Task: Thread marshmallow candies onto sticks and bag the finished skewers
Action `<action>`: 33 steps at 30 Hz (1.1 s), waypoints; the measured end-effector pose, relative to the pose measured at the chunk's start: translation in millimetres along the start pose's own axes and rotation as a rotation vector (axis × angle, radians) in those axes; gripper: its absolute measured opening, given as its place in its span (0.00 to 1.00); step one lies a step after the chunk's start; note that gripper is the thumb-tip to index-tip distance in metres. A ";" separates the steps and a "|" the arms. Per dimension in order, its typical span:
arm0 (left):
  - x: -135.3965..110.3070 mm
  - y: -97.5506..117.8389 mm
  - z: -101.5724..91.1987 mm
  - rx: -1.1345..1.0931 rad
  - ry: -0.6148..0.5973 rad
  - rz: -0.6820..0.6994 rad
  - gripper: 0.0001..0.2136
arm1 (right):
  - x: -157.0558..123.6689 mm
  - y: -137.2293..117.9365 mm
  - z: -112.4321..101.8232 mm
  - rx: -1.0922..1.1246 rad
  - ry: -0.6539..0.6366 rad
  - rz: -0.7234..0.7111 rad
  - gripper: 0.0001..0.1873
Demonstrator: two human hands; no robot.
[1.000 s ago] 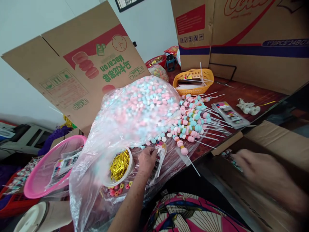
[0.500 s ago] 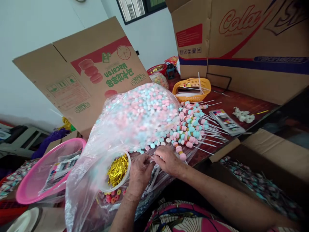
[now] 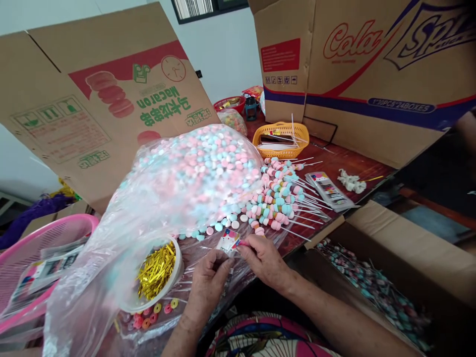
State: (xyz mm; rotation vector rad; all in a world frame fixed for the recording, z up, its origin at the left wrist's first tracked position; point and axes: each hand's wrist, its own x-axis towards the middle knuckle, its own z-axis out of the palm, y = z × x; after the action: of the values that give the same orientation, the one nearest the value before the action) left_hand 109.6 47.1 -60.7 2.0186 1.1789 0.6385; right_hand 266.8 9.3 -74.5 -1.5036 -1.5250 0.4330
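A small clear plastic bag (image 3: 227,240) with coloured print stands up between my two hands, near the table's front edge. My right hand (image 3: 266,260) pinches its right side between thumb and fingertips. Lower on the left, my left hand (image 3: 210,277) has its thumb and fingers closed at the bag's lower edge. Behind the bag, pink and blue candy skewers (image 3: 277,201) on white sticks lie in a heap. A big clear bag of pink and blue candies (image 3: 201,168) spills some loose pieces beside them. Left of my left hand is a white tub (image 3: 178,270) of gold twist ties (image 3: 158,267).
Ring-shaped candies (image 3: 147,317) lie below the tub. A pink basket (image 3: 80,223) with printed bags stands at far left. A yellow basket (image 3: 280,129) of sticks and a pack of printed bags (image 3: 329,191) lie behind. An open carton (image 3: 386,233) of wrapped skewers borders the right side.
The printed plastic bag now shows upright between my hands, which have moved slightly apart. The whole view has shifted, so the surroundings appear farther left.
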 end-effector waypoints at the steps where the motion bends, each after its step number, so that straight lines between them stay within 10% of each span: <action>1: -0.2 -0.5 -0.5 0.009 0.008 0.030 0.10 | 0.8 3.8 -3.5 -0.066 -0.005 0.018 0.21; 8: -3.4 -16.2 -24.6 0.070 0.107 0.276 0.07 | 1.2 59.7 -74.5 -0.452 0.099 0.180 0.11; 12: -8.0 -22.7 -35.4 0.026 0.117 0.417 0.09 | -6.2 85.0 -90.2 -0.884 -0.050 0.058 0.11; 22: -12.3 -10.9 -57.6 0.074 0.122 0.576 0.13 | 0.1 33.5 -114.5 -0.522 0.093 -0.636 0.14; 33: -15.6 6.6 -65.3 0.369 -0.101 0.357 0.11 | -3.0 38.5 -121.2 -0.552 -0.119 -0.684 0.18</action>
State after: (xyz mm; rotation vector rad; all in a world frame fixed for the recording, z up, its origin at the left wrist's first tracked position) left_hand 59.9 52.1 -15.4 2.5771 0.9335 0.5054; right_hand 384.4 -27.8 -43.2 -1.2353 -2.2450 -0.3326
